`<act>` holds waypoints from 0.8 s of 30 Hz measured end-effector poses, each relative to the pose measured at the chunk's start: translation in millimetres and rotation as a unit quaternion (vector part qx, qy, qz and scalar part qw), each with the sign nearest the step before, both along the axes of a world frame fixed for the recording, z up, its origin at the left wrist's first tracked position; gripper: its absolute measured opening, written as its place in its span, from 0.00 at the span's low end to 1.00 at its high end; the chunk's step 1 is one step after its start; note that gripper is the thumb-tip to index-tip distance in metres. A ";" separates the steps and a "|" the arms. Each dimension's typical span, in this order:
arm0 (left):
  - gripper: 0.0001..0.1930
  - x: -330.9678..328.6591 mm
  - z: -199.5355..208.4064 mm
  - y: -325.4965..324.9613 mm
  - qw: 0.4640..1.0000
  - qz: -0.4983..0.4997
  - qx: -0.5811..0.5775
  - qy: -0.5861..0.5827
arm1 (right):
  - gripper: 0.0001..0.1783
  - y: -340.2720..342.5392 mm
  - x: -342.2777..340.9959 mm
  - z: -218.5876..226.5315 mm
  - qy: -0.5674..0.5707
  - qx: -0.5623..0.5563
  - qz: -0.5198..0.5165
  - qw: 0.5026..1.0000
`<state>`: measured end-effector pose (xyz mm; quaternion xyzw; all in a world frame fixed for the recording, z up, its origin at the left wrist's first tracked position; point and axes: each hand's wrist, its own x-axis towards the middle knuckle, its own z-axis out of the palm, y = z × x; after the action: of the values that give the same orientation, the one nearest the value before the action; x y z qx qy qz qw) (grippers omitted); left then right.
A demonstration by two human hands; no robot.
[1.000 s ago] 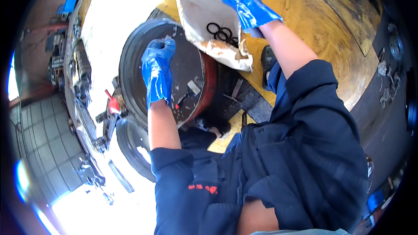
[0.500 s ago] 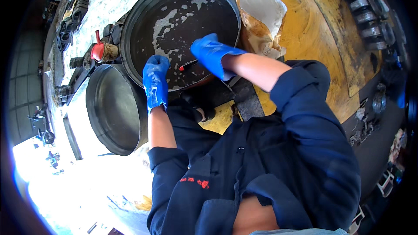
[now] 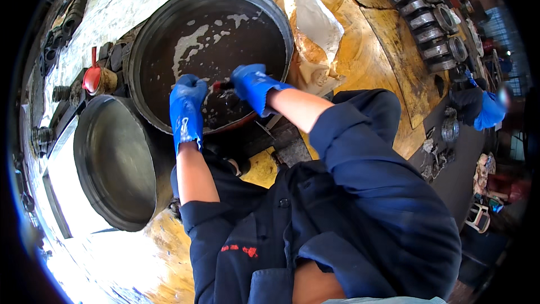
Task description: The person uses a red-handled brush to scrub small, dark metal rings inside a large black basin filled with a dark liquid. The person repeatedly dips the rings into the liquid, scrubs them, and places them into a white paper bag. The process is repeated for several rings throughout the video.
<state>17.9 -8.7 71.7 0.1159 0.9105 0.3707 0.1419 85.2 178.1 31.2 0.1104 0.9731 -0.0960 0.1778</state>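
Note:
A large round black tub (image 3: 139, 87) holds dark liquid with patches of pale foam. Over its near left rim my left hand (image 3: 187, 107), in a blue rubber glove, has its fingers curled closed; what they hold, if anything, is hidden. My right hand (image 3: 254, 86), gloved alike, is closed above the liquid to the right of it. A slim dark tool with a red end (image 3: 218, 85) sticks out leftward from the right fingers, toward the left hand. The glove covers the tool's other end, and its kind cannot be told.
An open round metal drum (image 3: 115, 163) lies left of the tub. Behind it sits a red ladle-like cup (image 3: 91, 79) on a dirty pot. A crumpled pale sack (image 3: 318, 34) stands at right. Ribbed metal engine parts (image 3: 419, 17) line the far right, near a bunched blue item (image 3: 490, 111).
The whole view has shifted, putting the tub further left and lower. Both hands stay over the tub; the red-ended tool sits slightly higher beside the right glove.

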 end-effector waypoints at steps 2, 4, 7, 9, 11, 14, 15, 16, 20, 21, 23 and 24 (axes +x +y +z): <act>0.21 -3.0 -12.7 6.5 0.999 -0.031 -0.010 -0.041 | 0.16 25.6 14.1 17.2 0.014 -0.051 -0.058 0.997; 0.33 -17.1 -33.0 2.1 0.982 -0.095 -0.164 -0.011 | 0.18 34.9 30.8 26.9 0.122 -0.063 -0.066 0.988; 0.49 -4.6 -37.5 20.5 0.973 -0.127 -0.185 -0.057 | 0.19 60.9 69.7 27.1 0.142 -0.088 -0.129 0.977; 0.51 -8.6 -48.8 12.3 0.974 -0.109 -0.197 -0.012 | 0.20 53.5 68.5 29.3 0.146 -0.099 -0.149 0.973; 0.52 -12.5 -56.5 15.9 0.972 -0.107 -0.208 0.003 | 0.19 53.6 68.3 26.8 0.119 -0.054 -0.054 0.990; 0.52 -23.8 -59.8 28.3 0.967 -0.103 -0.232 0.036 | 0.18 53.6 56.8 23.3 0.056 -0.059 -0.060 0.995; 0.52 -35.9 -58.4 35.8 0.970 -0.088 -0.227 0.014 | 0.17 59.3 52.7 23.0 0.027 -0.050 -0.082 0.995; 0.52 -45.0 -62.6 39.8 0.971 -0.072 -0.226 -0.013 | 0.17 63.2 56.7 15.6 0.019 -0.056 -0.089 0.994; 0.51 -113.8 -114.3 -8.1 0.980 -0.006 -0.200 -0.018 | 0.11 50.8 58.7 -1.9 0.134 -0.073 -0.082 0.985; 0.51 -126.8 -125.5 -17.9 0.979 0.002 -0.203 -0.023 | 0.11 48.7 60.2 -4.8 0.171 -0.084 -0.078 0.979; 0.48 -143.1 -147.2 -23.1 0.986 0.026 -0.129 -0.104 | 0.10 52.3 60.1 -12.6 0.231 -0.094 -0.080 0.965; 0.47 -144.6 -158.0 -20.4 0.985 0.030 -0.107 -0.136 | 0.10 56.3 62.8 -18.5 0.226 -0.095 -0.089 0.966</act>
<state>-126.7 -29.1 -86.3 0.0210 0.9201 0.2880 0.2645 148.0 234.3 12.7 0.1543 0.9608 -0.2259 -0.0458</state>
